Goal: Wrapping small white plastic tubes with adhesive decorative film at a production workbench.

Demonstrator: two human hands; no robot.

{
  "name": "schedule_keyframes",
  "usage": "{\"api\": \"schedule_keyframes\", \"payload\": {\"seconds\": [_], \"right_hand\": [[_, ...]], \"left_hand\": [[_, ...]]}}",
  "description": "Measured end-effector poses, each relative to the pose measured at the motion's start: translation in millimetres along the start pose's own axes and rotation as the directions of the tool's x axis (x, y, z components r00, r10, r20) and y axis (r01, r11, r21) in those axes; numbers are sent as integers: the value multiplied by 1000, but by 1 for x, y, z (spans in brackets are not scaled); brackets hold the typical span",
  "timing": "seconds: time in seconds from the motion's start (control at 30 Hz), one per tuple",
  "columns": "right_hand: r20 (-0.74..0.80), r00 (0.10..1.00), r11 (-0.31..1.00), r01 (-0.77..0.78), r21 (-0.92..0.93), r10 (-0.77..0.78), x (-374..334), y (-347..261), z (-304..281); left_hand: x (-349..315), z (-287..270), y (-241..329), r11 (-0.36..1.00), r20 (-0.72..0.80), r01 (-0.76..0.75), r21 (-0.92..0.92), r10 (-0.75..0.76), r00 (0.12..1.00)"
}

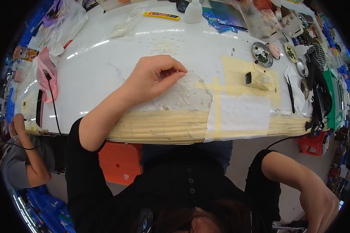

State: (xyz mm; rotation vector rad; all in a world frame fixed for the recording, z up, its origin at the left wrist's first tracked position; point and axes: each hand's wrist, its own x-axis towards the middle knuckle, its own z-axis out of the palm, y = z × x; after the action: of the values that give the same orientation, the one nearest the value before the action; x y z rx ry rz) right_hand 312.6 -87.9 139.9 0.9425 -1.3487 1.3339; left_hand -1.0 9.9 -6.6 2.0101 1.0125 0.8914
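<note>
- The left hand (pixel 153 77) rests on the white table (pixel 101 73), thumb and forefinger pinched together over a patch of small white grains (pixel 184 93); whether a grain sits between them, I cannot tell.
- The right hand (pixel 319 207) hangs low at the near right, off the table, fingers curled around a dark object (pixel 289 224).
- A taped beige block (pixel 256 79) lies right of the grains.
- A yellow utility knife (pixel 161 16) lies far.
</note>
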Motion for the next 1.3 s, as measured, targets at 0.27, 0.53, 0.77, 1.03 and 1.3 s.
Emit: {"api": "schedule_keyframes", "payload": {"seconds": [0.27, 0.53, 0.77, 1.03, 1.3], "right_hand": [[132, 964, 969, -238, 64, 228, -26, -25, -14], [-126, 972, 978, -206, -45, 199, -52, -55, 7], [-336, 909, 929, -319, -188, 245, -65, -66, 10], [-776, 404, 217, -915, -341, 484, -71, -15, -33], [-678, 338, -171, -807, -566, 653, -44, 100, -113]], "left_hand": [[19, 5, 14, 996, 128, -41, 78, 30, 991], [78, 37, 11, 974, 250, 37, 224, -94, 964], [93, 42, 13, 962, 379, 15, 273, -121, 918], [62, 19, 28, 995, 207, 101, 26, -104, 973], [27, -11, 22, 841, -24, 259, -475, -306, 952]]}}
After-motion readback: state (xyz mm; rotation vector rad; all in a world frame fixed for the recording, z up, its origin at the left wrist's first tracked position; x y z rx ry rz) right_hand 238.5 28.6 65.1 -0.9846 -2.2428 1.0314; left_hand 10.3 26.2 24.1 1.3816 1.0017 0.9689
